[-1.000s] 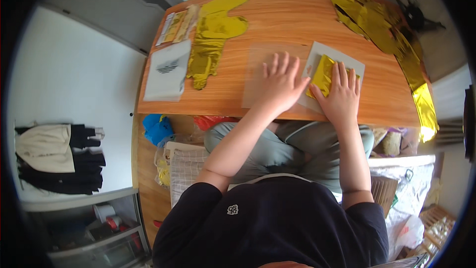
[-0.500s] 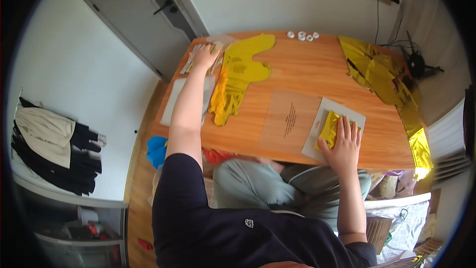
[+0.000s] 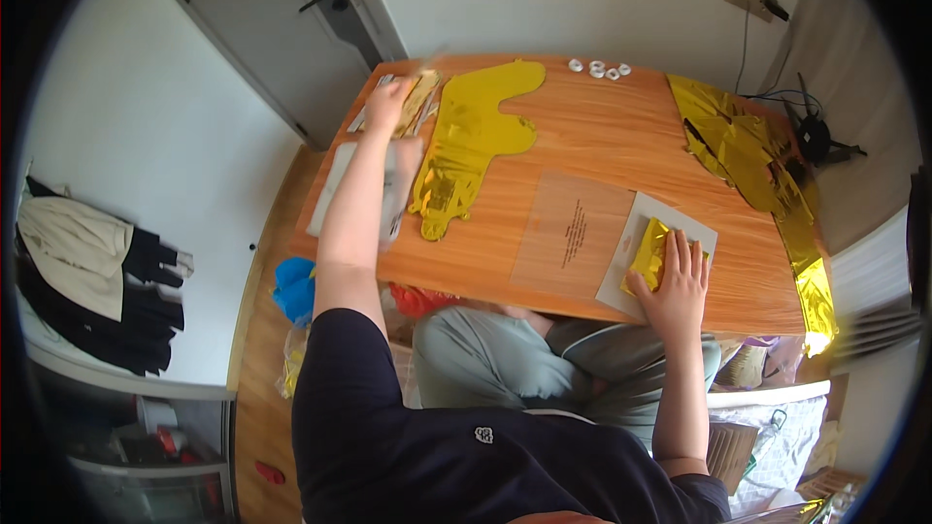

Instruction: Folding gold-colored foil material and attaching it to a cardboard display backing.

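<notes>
Over the far left corner of the table, my left hand (image 3: pixel 387 105) is closed, its fingertips blurred. A thin, smeared, see-through piece (image 3: pixel 427 62) juts from it; its kind cannot be made out. Under and beside that hand lies a pile of flat gold and pale packets (image 3: pixel 419 104). Near the front edge, my right hand (image 3: pixel 677 281) rests flat with fingers spread on a folded gold foil piece (image 3: pixel 649 254). That foil lies on a grey card (image 3: pixel 621 277) with a hang hole. A clear plastic sleeve (image 3: pixel 573 233) with dark print is left of the card.
A flat gold foil balloon (image 3: pixel 466 136) spreads over the table's left half. Another long gold foil piece (image 3: pixel 748 160) drapes along the right edge. Small white rings (image 3: pixel 597 69) sit at the back. Whitish plastic packs (image 3: pixel 345 189) lie under my left forearm. A black router (image 3: pixel 817 131) stands right.
My left hand has shifted slightly left, lifting a see-through piece from the corner and uncovering gold packets. An orange-looking crumpled strip along the balloon's left edge no longer shows. My right hand stays put.
</notes>
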`<state>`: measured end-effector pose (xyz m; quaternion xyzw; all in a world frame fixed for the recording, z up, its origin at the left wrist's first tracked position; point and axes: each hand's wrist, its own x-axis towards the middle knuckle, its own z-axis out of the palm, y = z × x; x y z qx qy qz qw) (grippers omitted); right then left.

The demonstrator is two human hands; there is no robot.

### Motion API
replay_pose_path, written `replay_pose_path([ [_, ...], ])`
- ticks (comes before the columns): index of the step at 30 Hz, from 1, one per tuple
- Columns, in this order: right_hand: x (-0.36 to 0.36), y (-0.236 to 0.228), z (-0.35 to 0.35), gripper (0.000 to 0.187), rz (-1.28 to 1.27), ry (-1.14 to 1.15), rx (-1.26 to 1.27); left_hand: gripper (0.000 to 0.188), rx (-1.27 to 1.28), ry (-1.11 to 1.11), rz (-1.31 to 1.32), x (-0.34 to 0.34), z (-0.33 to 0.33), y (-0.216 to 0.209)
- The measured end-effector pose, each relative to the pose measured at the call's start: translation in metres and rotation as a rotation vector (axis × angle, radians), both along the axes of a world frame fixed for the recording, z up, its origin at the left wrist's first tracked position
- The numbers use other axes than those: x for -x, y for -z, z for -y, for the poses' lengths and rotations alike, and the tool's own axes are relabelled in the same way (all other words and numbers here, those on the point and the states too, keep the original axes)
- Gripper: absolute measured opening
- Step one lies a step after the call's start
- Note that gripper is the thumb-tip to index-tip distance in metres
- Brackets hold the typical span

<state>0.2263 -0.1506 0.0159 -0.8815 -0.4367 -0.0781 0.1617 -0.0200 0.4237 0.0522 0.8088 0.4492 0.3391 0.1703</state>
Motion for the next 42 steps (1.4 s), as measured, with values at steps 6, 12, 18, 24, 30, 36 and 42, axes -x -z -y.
replay_pose_path([
  [6, -0.004, 0.004, 0.006, 0.088, 0.021, 0.001, 0.025, 0.032, -0.240, 0.302, -0.028, 0.100, 0.100, -0.027],
  [12, -0.006, 0.007, 0.009, 0.084, 0.034, 0.044, 0.048, 0.035, 0.092, 0.355, -0.247, 0.197, 0.186, -0.013],
  [18, -0.007, 0.009, 0.010, 0.085, 0.039, 0.033, 0.040, 0.038, 0.157, 0.381, -0.252, 0.229, 0.184, 0.007],
  [24, -0.006, 0.010, 0.008, 0.086, 0.044, 0.030, 0.042, 0.053, -0.023, 0.166, -0.239, 0.220, 0.182, 0.022],
  [30, -0.005, 0.007, 0.007, 0.086, 0.034, 0.034, 0.059, 0.064, 0.058, 0.100, -0.130, 0.230, 0.176, 0.034],
  [36, -0.005, 0.007, 0.008, 0.085, 0.040, 0.044, 0.066, 0.082, 0.013, 0.098, -0.246, 0.225, 0.167, 0.022],
  [42, -0.006, 0.007, 0.009, 0.085, 0.050, 0.051, 0.075, 0.073, -0.158, -0.047, -0.443, 0.177, 0.144, 0.010],
])
